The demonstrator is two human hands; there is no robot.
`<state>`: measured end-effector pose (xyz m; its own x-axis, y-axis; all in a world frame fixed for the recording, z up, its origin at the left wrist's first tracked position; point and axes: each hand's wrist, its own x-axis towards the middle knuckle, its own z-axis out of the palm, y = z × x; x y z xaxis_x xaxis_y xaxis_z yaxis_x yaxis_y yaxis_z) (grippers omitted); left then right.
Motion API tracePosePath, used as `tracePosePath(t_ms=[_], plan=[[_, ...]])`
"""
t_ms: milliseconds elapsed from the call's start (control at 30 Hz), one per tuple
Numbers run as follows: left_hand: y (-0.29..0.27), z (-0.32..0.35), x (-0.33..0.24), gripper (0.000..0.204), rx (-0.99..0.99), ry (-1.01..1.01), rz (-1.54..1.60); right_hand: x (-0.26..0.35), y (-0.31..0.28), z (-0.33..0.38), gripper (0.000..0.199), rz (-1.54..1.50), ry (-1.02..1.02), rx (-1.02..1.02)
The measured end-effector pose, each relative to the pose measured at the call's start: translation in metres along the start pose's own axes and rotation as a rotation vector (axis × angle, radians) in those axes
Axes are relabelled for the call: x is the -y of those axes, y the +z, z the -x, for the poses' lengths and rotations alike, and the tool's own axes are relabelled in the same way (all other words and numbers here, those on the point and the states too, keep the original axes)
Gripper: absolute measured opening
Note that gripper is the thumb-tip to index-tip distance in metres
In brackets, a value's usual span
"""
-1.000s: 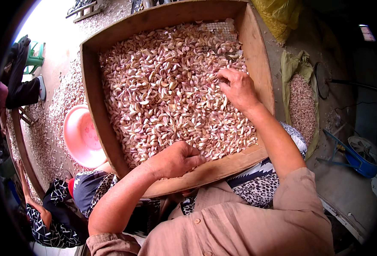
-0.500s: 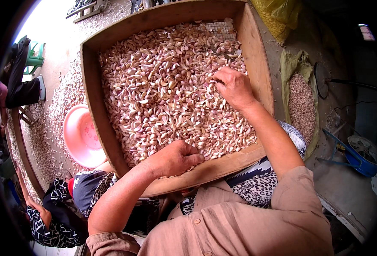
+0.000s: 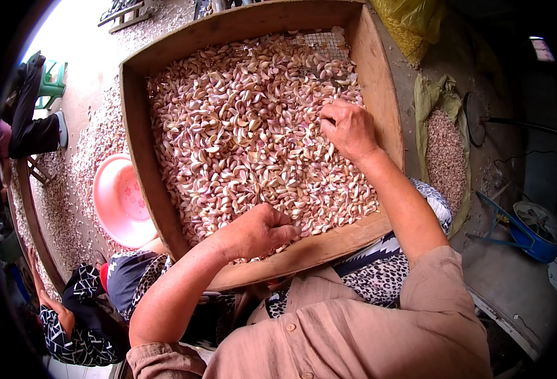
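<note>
Since a second ago my right hand has slid left, fingers curled pinching among garlic cloves filling the tray, left hand fisted at its near edge; sorting continues, I judge.

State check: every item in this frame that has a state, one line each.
wooden tray: heaped with cloves, wire mesh bare at the far corner
garlic cloves: loose, unpeeled
left hand: closed, resting on cloves by the near rim
right hand: fingers curled into the cloves near the right wall
pink basin: upright, looks empty
green sack: open, holding more cloves
</note>
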<state>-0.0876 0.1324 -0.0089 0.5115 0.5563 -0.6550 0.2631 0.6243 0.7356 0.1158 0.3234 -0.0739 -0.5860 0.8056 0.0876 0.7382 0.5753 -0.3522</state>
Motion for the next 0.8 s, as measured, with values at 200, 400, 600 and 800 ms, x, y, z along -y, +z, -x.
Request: tracePosePath(t_ms=[200, 400, 600, 800], plan=[[-0.0003, 0.001, -0.0008, 0.04, -0.018, 0.028, -0.021, -0.0007, -0.0011, 0.0002, 0.007, -0.062, -0.004, 0.003], [-0.0018, 0.0014, -0.0018, 0.041, -0.033, 0.027, -0.069, -0.0007, 0.0007, 0.0008, 0.014, -0.04, -0.076, 0.0], [0.0002, 0.0014, -0.0011, 0.041, -0.036, 0.02, -0.027, -0.0019, 0.0028, 0.0035, 0.014, 0.07, -0.208, 0.013], [-0.0011, -0.0006, 0.0002, 0.04, -0.026, 0.029, -0.043, 0.0012, 0.0005, 0.0023, 0.012, 0.06, -0.251, -0.021]])
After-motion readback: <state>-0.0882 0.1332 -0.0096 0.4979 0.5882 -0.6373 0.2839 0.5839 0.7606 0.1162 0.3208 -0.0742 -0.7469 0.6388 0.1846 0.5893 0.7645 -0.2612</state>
